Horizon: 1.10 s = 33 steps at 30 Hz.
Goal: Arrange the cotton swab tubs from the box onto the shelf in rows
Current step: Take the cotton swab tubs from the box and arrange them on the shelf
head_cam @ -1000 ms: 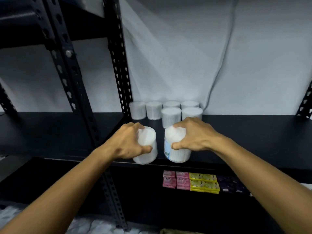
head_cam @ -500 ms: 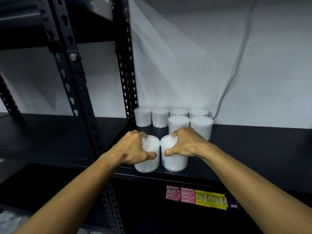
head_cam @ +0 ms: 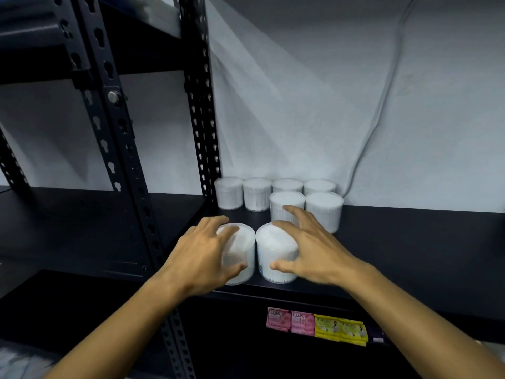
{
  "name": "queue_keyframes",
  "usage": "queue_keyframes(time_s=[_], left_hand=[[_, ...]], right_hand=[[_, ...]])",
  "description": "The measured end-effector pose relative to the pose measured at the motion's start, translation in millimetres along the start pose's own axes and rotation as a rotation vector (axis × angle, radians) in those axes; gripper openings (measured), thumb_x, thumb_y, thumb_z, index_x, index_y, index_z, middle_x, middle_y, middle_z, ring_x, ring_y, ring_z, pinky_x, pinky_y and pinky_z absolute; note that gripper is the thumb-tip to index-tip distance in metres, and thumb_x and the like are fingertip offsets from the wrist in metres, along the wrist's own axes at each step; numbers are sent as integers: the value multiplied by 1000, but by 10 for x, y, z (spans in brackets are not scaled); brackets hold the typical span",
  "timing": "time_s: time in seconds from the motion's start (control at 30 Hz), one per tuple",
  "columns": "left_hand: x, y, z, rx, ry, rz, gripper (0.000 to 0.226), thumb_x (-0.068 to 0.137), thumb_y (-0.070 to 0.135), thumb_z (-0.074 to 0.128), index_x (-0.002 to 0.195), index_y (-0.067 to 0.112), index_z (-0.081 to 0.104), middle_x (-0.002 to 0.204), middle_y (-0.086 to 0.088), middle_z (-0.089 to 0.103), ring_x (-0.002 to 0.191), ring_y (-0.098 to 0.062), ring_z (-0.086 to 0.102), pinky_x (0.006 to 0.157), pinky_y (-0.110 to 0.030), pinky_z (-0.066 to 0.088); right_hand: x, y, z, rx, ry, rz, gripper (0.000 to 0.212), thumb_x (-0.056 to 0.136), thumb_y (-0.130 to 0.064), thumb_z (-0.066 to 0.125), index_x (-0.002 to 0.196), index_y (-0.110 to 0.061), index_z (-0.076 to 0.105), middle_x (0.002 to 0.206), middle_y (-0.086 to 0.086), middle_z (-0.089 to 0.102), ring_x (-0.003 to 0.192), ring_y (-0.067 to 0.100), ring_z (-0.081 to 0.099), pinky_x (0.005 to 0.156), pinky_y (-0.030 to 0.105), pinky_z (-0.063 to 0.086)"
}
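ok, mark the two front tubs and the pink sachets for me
left front tub (head_cam: 238,243), head view, on its lid.
right front tub (head_cam: 274,239), head view, on its lid.
pink sachets (head_cam: 290,321), head view, where the two packets meet.

"LUX" on two pink sachets (head_cam: 290,320) (yellow ones' print unreadable)

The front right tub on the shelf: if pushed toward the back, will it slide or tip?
The tub probably slides: it stands upright on the flat shelf. It seems light, being packed with swabs. Its smooth wall may be slippery.
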<state>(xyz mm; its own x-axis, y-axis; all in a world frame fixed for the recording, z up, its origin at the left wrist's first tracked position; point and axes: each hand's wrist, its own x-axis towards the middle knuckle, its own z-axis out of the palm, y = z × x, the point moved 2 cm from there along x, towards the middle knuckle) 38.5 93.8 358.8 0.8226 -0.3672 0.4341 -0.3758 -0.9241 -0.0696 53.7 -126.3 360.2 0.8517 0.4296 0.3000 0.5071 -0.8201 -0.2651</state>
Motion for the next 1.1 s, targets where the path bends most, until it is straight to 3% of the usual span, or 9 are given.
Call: queue_keyframes(time_s=[0.13, 0.23, 0.4, 0.57, 0.73, 0.9, 1.1], left_hand=[[-199, 70, 143, 106, 78, 100, 62, 65, 44, 80, 117, 15, 62, 117, -5, 62, 106, -25, 61, 87, -36, 51], [-224, 106, 213, 107, 100, 100, 61, 62, 32, 84, 116, 11, 64, 112, -5, 64, 101, -25, 63, 85, -36, 53], [-156, 53, 240, 112, 109, 86, 56, 63, 25, 83, 113, 10, 64, 109, -3, 64, 97, -23, 62, 77, -30, 54], [-5, -81, 299, 98, 88, 5, 46, 60, 18, 83, 102, 12, 64, 100, 0, 63, 91, -23, 62, 62, -28, 53], [161, -258, 424, 77, 55, -64, 46, 61, 11, 81, 103, 10, 62, 103, -4, 63, 94, -27, 61, 55, -31, 51], [346, -421, 561, 14, 38, -126, 45, 76, 5, 66, 119, 7, 53, 124, -8, 54, 118, -29, 47, 75, -34, 50], [647, -603, 689, -11, 11, -166, 45, 83, 10, 61, 124, 9, 45, 130, -8, 47, 125, -26, 39, 86, -31, 45]], right_hand=[[-145, 77, 117, -112, 19, -135, 70, 87, -44, 58, 146, -25, 26, 154, -5, 17, 140, 9, 11, 113, 22, 11], [-146, 76, 248, -157, 48, -173, 61, 91, -33, 54, 145, -20, 30, 151, -1, 28, 139, 13, 20, 114, 21, 9], [-33, 46, 331, -203, 91, -185, 58, 92, -31, 53, 143, -15, 33, 148, 3, 33, 137, 18, 25, 107, 18, 8], [187, -18, 433, -237, 123, -181, 57, 87, -24, 61, 138, -7, 42, 139, 11, 45, 129, 28, 38, 108, 29, 27], [477, -76, 529, -251, 120, -165, 57, 90, -23, 55, 140, -6, 36, 142, 13, 39, 131, 28, 32, 112, 31, 23], [747, -59, 616, -286, 114, -158, 51, 91, -23, 54, 137, -6, 38, 137, 12, 41, 127, 28, 34, 109, 33, 29], [1113, 23, 705, -351, 103, -140, 45, 89, -20, 53, 130, -6, 41, 130, 13, 45, 120, 29, 38, 103, 34, 33]])
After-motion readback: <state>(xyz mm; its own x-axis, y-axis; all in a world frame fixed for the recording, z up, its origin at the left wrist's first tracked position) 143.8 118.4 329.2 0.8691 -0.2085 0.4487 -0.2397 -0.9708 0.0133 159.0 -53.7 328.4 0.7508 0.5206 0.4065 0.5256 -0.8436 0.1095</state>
